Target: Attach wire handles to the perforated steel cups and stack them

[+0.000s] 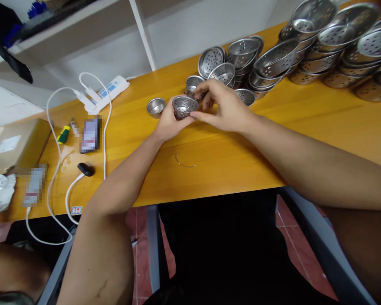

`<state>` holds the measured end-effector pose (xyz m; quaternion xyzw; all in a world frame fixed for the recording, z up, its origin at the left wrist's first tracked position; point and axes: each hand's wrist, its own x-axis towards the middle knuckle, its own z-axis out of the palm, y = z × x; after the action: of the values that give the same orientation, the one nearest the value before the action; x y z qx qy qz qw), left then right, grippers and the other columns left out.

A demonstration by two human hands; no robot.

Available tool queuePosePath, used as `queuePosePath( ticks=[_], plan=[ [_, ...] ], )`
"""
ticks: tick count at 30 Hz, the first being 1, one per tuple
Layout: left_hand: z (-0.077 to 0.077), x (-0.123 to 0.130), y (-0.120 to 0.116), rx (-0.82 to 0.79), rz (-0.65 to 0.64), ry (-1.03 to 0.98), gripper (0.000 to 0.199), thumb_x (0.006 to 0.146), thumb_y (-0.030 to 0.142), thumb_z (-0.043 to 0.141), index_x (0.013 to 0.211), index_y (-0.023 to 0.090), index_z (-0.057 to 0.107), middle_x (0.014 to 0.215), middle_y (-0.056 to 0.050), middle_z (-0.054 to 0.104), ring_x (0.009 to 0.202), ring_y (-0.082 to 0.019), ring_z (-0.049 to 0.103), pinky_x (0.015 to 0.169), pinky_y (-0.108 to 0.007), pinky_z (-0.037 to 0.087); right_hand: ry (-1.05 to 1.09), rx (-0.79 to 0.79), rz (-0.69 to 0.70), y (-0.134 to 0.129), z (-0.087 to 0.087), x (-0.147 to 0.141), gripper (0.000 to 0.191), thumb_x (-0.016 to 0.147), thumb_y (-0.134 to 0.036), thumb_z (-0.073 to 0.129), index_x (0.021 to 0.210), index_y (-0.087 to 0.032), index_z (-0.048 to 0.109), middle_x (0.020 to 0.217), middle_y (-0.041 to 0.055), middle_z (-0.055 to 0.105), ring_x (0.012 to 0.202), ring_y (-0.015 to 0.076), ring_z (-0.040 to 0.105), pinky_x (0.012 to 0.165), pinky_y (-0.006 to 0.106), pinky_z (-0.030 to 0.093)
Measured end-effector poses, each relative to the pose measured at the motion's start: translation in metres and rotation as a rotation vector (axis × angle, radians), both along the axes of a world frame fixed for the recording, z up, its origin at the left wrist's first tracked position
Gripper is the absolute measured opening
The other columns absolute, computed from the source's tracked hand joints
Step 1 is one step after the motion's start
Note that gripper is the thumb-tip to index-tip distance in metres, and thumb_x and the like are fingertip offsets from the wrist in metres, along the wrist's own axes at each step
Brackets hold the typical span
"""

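My left hand is wrapped round a small perforated metal strainer basket, held upright just above the table with its opening facing up. My right hand meets it from the right. Its thumb tip presses the basket's side, and its curled fingers are at the rim. A thin line like wire shows inside the basket, though its ends are hard to make out. Just left of my left hand stands another small basket. Behind my fingers is a further one, partly covered. A thin curved wire lies on the table nearer my body.
Stacked strainer baskets fill the back right, with larger stacks beyond. Leftward lie a power strip with white cables, a phone, a yellow-green screwdriver and a cardboard box. Another person's leg shows at lower left.
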<state>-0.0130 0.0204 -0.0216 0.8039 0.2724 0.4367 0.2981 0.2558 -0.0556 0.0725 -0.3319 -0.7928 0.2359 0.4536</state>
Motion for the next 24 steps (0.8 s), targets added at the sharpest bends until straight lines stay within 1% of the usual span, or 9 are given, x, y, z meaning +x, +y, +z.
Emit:
queuePosePath(
  ticks=[4,7,9,10,13,16,20,24],
  plan=[
    [0.001,-0.001,0.000,0.021,-0.023,0.005,0.097,0.098,0.086,0.089,0.168,0.031,0.050,0.159,-0.013,0.068,0.149,-0.034,0.074,0.137,-0.060,0.058,-0.026,0.013,0.007,-0.004,0.004,0.001,0.057,0.094,-0.075,0.098,0.131,-0.035,0.081,0.141,0.0126,0.078,0.114,0.0387,0.076,0.111,0.060,0.066],
    [0.002,-0.002,0.000,0.016,-0.016,0.014,0.098,0.098,0.088,0.089,0.167,0.031,0.051,0.159,-0.013,0.068,0.148,-0.034,0.075,0.136,-0.060,0.060,-0.034,0.022,0.018,-0.007,0.007,0.002,0.063,0.094,-0.073,0.098,0.141,-0.035,0.079,0.148,0.0131,0.076,0.115,0.0388,0.077,0.112,0.060,0.066],
    [0.003,-0.001,-0.001,0.015,-0.009,0.012,0.099,0.096,0.089,0.090,0.166,0.030,0.053,0.157,-0.014,0.070,0.145,-0.034,0.076,0.134,-0.061,0.062,-0.033,0.036,0.016,-0.008,0.008,0.001,0.067,0.095,-0.073,0.098,0.145,-0.035,0.078,0.147,0.0133,0.075,0.116,0.0391,0.077,0.112,0.060,0.066],
    [0.004,-0.001,-0.002,0.015,-0.006,0.010,0.099,0.095,0.090,0.090,0.165,0.030,0.054,0.157,-0.014,0.071,0.145,-0.034,0.077,0.134,-0.061,0.062,-0.028,0.043,0.015,-0.008,0.008,0.001,0.065,0.095,-0.074,0.097,0.143,-0.035,0.078,0.146,0.0133,0.075,0.118,0.0400,0.076,0.112,0.061,0.065],
    [0.009,0.000,-0.005,0.018,0.000,-0.001,0.102,0.093,0.092,0.091,0.165,0.030,0.054,0.156,-0.013,0.071,0.146,-0.034,0.077,0.134,-0.061,0.062,-0.010,0.038,0.023,-0.008,0.007,0.001,0.056,0.096,-0.077,0.096,0.130,-0.035,0.081,0.143,0.0135,0.076,0.125,0.0423,0.074,0.113,0.062,0.066],
    [0.012,0.002,-0.006,0.016,-0.001,-0.003,0.104,0.094,0.095,0.087,0.169,0.032,0.052,0.158,-0.013,0.070,0.148,-0.035,0.077,0.134,-0.060,0.061,-0.025,0.008,0.017,-0.008,0.008,0.001,0.050,0.097,-0.078,0.095,0.122,-0.036,0.083,0.144,0.0132,0.077,0.132,0.0437,0.073,0.115,0.064,0.066],
    [0.010,0.002,-0.004,0.052,-0.011,-0.002,0.106,0.097,0.097,0.081,0.176,0.035,0.045,0.163,-0.014,0.067,0.152,-0.036,0.075,0.137,-0.061,0.058,-0.066,0.015,0.023,-0.010,0.008,-0.001,0.040,0.101,-0.072,0.091,0.120,-0.037,0.087,0.145,0.0136,0.077,0.147,0.0471,0.068,0.124,0.069,0.063],
    [0.007,0.000,-0.003,0.085,-0.035,-0.001,0.107,0.099,0.094,0.081,0.178,0.035,0.043,0.167,-0.016,0.065,0.156,-0.038,0.072,0.139,-0.063,0.057,-0.076,0.057,0.065,-0.008,0.002,-0.003,0.034,0.103,-0.064,0.092,0.121,-0.035,0.089,0.149,0.0147,0.074,0.151,0.0475,0.068,0.131,0.074,0.059]
  ],
)
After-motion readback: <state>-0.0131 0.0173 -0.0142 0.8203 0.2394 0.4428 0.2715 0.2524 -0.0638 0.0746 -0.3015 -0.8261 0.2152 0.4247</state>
